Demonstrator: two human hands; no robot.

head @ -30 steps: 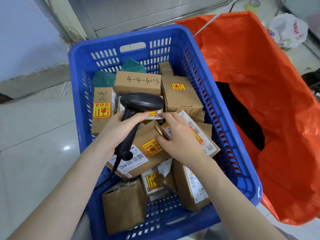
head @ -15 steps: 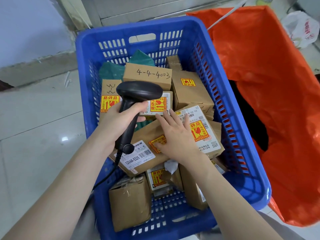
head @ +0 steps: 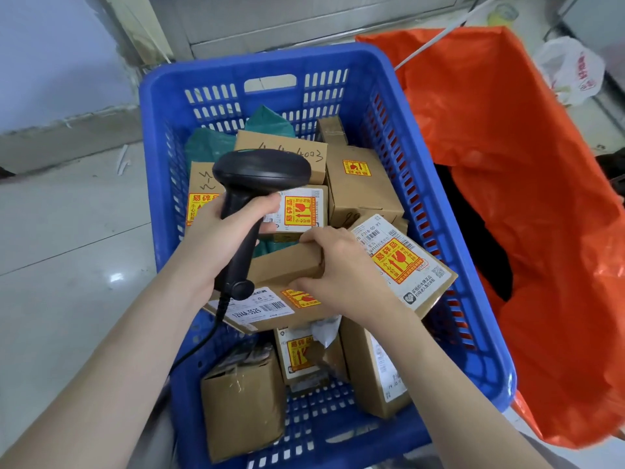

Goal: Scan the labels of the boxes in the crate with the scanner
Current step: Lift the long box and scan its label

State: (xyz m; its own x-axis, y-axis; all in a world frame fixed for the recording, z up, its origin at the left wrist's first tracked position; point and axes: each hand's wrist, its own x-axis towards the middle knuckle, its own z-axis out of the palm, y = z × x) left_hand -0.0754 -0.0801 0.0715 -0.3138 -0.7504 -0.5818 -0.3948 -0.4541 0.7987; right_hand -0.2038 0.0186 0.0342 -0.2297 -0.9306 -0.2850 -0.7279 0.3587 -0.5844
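A blue slotted crate (head: 449, 231) holds several brown cardboard boxes with white labels and yellow-red fragile stickers. My left hand (head: 220, 238) grips the handle of a black corded scanner (head: 260, 174), whose head sits over the boxes at the back. My right hand (head: 345, 269) clasps the far end of a long flat box (head: 270, 302) with a barcode label reading 12V4A-5525. Just right of that hand lies a tilted box (head: 406, 262) whose large white label faces up.
An orange plastic bag (head: 541, 198) stands open against the crate's right side. A white shopping bag (head: 575, 72) lies on the floor at the back right. Grey tiled floor (head: 67, 248) spreads to the left, with a wall behind.
My right hand moved left off the tilted labelled box and closed on the long flat box's end. The scanner stayed in my left hand above the boxes.
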